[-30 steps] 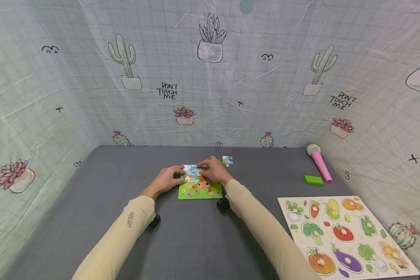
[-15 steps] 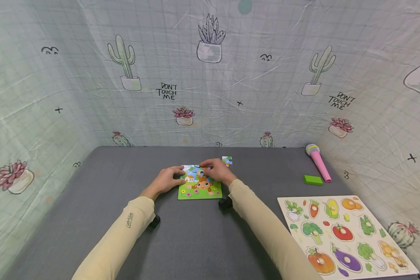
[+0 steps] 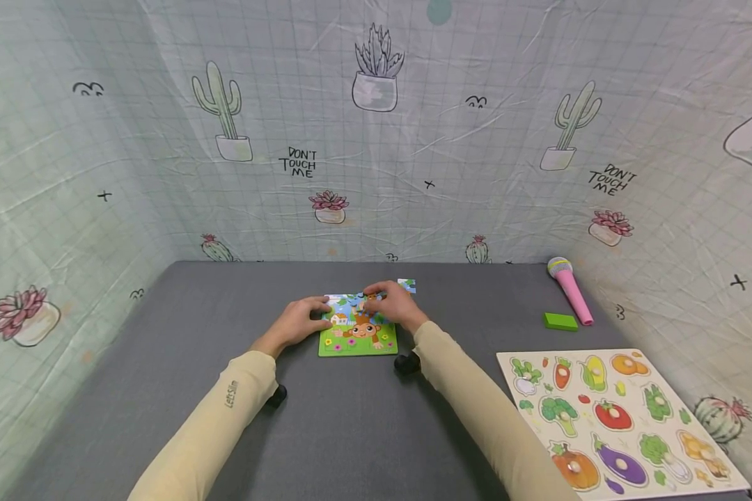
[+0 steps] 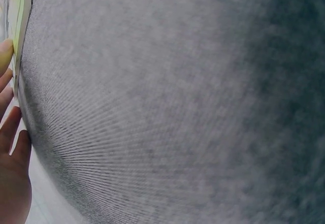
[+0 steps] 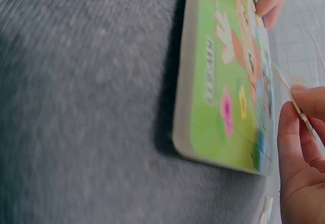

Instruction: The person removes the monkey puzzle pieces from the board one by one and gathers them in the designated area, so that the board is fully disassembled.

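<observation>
A monkey jigsaw puzzle board point(image 3: 354, 346), green at its near part, lies in the middle of the table. My left hand point(image 3: 296, 322) rests at its left side, thumb and fingertips touching the edge, the other fingers spread straight in the left wrist view. Above the board's upper right part is my right hand point(image 3: 396, 305). In the right wrist view it pinches a thin puzzle piece point(image 5: 304, 119) between thumb and fingers, tilted and held edge-on over the picture. Another puzzle piece point(image 3: 407, 284) lies on the table behind the right hand, partly covered by it.
To the right lies a vegetable peg puzzle board point(image 3: 585, 400). Behind it are a green block point(image 3: 560, 321) and a pink toy microphone point(image 3: 573, 296). A patterned cloth point(image 3: 376, 160) closes off the table point(image 3: 351, 424) at the back and sides.
My right hand has shifted a little to the right across the upper part of the board, covering more of the loose piece behind it. The left hand stays in place.
</observation>
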`<state>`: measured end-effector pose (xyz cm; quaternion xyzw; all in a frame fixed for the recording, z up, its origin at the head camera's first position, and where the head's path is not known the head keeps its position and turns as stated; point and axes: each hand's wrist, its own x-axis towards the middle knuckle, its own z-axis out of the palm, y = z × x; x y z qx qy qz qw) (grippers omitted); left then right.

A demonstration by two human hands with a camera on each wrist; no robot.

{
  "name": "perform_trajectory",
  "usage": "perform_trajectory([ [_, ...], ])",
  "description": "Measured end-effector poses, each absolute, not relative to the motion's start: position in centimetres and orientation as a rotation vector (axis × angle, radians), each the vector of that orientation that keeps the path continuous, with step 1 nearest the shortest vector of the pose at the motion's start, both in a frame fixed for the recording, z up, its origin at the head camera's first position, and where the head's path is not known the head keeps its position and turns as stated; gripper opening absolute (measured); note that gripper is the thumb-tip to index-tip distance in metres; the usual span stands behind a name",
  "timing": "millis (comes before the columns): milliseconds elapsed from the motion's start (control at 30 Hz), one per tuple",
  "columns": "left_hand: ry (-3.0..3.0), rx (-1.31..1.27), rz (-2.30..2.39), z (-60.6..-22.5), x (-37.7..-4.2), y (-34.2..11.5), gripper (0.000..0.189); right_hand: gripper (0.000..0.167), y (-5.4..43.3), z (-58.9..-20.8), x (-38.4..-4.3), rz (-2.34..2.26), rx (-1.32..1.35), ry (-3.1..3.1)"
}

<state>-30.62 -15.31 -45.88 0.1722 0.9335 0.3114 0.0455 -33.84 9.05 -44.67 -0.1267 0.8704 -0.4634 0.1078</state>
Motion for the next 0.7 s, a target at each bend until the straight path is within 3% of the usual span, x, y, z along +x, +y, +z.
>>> perform_trajectory([
  [200,2.85,0.571,0.972,-45.9,-30.4,-15.3,0.039,0.031,10.6,-44.5,-34.1,-1.384,-0.31,2.595],
  [700,2.858,0.552,0.945,-46.0,-30.8,-15.4,0.04,0.032,19.9,-44.1,-36.4,-1.586,0.089,2.586],
])
